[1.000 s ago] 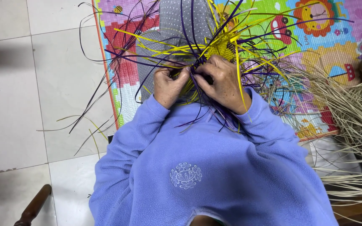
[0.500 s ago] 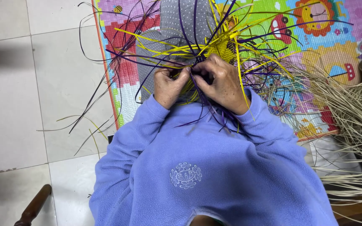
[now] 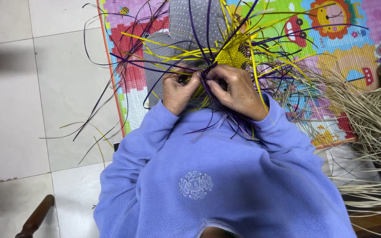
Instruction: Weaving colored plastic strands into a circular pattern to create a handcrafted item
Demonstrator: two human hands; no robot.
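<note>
Both hands pinch dark purple plastic weaving strips [image 3: 201,81] at the yellow-and-purple woven piece [image 3: 232,57], twelve o'clock from the lap: left hand [image 3: 178,90], right hand [image 3: 237,90]. Mid-weave; tightening needs steady tension.

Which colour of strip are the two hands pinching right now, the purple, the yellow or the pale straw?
The dark purple strips: both the left hand and right hand pinch them between the fingertips. Yellow strips fan out behind; the straw bundle lies untouched, off right.
</note>
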